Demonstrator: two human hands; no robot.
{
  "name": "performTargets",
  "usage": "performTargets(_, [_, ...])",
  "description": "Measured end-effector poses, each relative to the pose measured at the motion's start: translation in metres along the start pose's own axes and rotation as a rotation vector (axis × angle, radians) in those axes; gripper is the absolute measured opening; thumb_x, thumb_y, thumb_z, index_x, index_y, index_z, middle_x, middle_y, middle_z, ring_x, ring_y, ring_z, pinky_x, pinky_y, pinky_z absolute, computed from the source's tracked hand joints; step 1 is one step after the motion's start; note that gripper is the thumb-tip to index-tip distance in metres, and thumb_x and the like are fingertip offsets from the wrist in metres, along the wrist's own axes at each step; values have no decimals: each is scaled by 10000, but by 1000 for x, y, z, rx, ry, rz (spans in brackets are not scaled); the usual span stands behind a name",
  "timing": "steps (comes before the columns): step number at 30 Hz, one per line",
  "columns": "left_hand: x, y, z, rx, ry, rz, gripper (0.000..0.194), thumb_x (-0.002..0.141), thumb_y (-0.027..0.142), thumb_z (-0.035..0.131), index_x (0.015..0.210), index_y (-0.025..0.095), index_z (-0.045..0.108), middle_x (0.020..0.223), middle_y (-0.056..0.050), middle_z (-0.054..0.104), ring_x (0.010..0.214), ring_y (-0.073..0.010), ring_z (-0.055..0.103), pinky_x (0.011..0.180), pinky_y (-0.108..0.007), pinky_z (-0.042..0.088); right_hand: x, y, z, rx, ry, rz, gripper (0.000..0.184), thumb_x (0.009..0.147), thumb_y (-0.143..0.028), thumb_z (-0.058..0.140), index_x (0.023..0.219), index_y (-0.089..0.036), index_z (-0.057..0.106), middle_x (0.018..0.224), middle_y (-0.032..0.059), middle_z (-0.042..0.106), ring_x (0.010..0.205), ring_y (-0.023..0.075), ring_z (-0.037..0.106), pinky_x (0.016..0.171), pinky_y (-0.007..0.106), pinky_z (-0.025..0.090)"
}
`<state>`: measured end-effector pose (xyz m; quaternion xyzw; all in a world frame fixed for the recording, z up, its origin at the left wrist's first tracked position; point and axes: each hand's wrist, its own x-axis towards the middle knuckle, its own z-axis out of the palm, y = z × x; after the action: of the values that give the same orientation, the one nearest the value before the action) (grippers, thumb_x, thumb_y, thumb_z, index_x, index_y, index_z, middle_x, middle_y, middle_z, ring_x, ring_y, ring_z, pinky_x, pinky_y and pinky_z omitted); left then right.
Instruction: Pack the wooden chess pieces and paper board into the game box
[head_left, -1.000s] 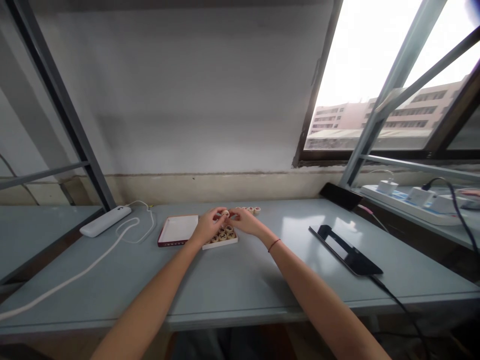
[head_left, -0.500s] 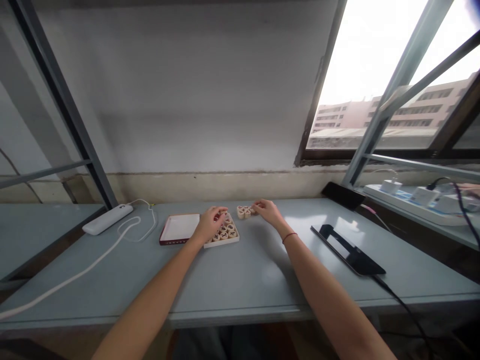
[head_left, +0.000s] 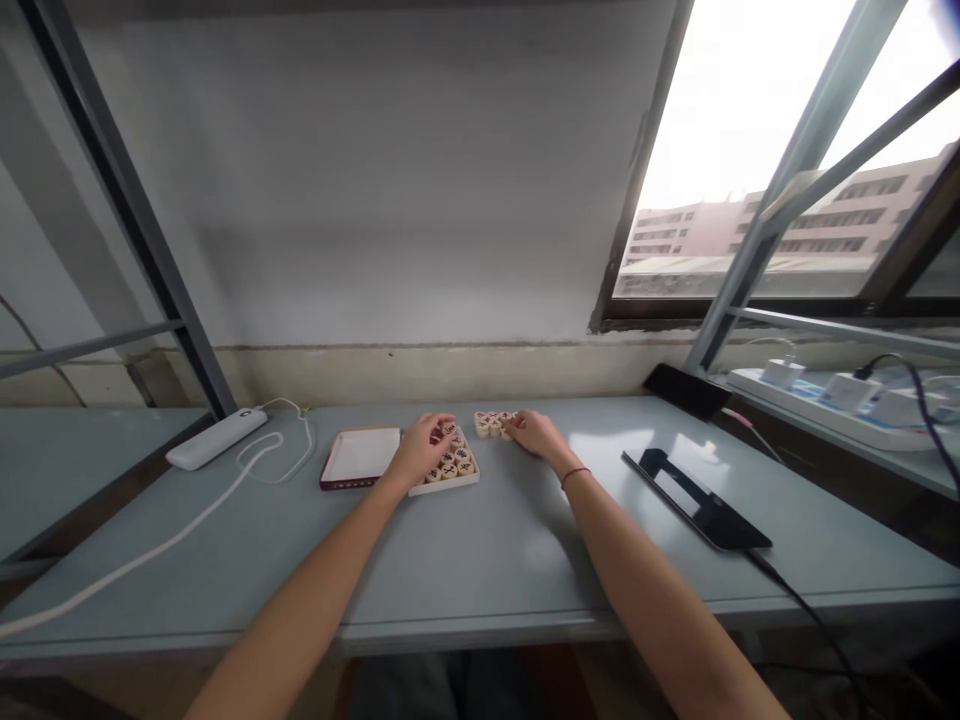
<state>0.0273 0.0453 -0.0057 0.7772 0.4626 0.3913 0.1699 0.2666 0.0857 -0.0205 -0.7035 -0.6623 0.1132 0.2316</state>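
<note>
Your right hand [head_left: 537,434] is apparently aligning xiangqi pieces [head_left: 487,425]; your left hand [head_left: 420,449] is partly covering the white tray [head_left: 451,486]. Both grips: indeterminable. Release is calling for steadiness.

Pretty plain gray wall [head_left: 420,190] behind a blue-gray table [head_left: 517,570], metal frames [head_left: 132,200] both sides, bright window [head_left: 727,120] on the right showing pale buildings [head_left: 697,232].

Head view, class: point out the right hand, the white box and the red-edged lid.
Right hand [head_left: 538,435], head view: back of hand.
White box [head_left: 451,486], head view: front wall.
Red-edged lid [head_left: 363,455], head view: white inside.
</note>
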Motion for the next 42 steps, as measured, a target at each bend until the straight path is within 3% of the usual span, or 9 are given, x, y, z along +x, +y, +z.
performTargets(4, [-1, 0, 0, 45, -57, -13, 321, 816, 371, 494, 1091, 220, 561, 1005, -34, 613, 734, -131, 600, 707, -249, 494, -9, -18, -6, 91, 66, -141, 232, 769, -361, 479, 750, -179, 621, 730, 47, 640, 641, 133, 526, 544, 208, 303])
performTargets(8, [-2, 2, 1, 58, -119, 22, 350, 823, 444, 480, 1091, 232, 557, 952, -17, 648, 811, -153, 609, 725, -246, 481, -20, -45, -6, 252, -37, -392, 376, 799, -451, 431, 683, -151, 626, 611, 8, 588, 577, 105, 472, 551, 206, 305])
performTargets(12, [-3, 5, 0, 46, -151, 58, 364, 834, 465, 463, 1111, 242, 540, 932, -9, 658, 798, -153, 615, 715, -243, 473, -26, -60, 0, 364, -144, -473, 396, 792, -468, 431, 677, -145, 631, 581, -9, 551, 533, 91, 420, 514, 208, 291])
performTargets(20, [-6, 8, 0, 38, -205, 53, 361, 840, 471, 450, 1115, 253, 535, 978, -6, 667, 827, -156, 624, 750, -244, 460, -32, -58, -1, 612, -377, -407, 318, 732, -447, 508, 690, -144, 598, 541, -28, 476, 478, 76, 384, 457, 197, 290])
performTargets(23, [-5, 10, -1, 72, -174, 74, 370, 855, 438, 430, 1161, 247, 513, 963, -6, 668, 868, -161, 613, 791, -254, 445, -30, -56, -7, 671, -302, -365, 316, 711, -456, 525, 678, -147, 585, 497, -47, 421, 459, 72, 349, 444, 196, 267])
performTargets(28, [-3, 7, -2, 126, -126, 79, 339, 855, 397, 419, 1124, 231, 540, 929, -7, 661, 862, -159, 603, 811, -256, 434, -10, -27, -14, 618, 20, -117, 349, 705, -477, 489, 658, -139, 560, 482, -36, 403, 458, 82, 342, 442, 206, 267])
performTargets(34, [-4, 2, 1, 144, -137, 80, 305, 851, 363, 410, 1069, 232, 579, 938, -10, 655, 845, -154, 603, 783, -250, 446, 6, 12, -5, 238, -34, -4, 321, 732, -405, 408, 558, -159, 521, 457, -29, 378, 459, 94, 331, 450, 219, 248])
performTargets(42, [-4, 2, 2, 151, -148, 68, 317, 844, 366, 424, 1060, 215, 600, 971, -27, 653, 856, -157, 603, 786, -255, 454, 4, 8, -3, 114, -56, -18, 348, 769, -426, 415, 578, -167, 547, 573, 47, 556, 545, 141, 472, 509, 229, 300])
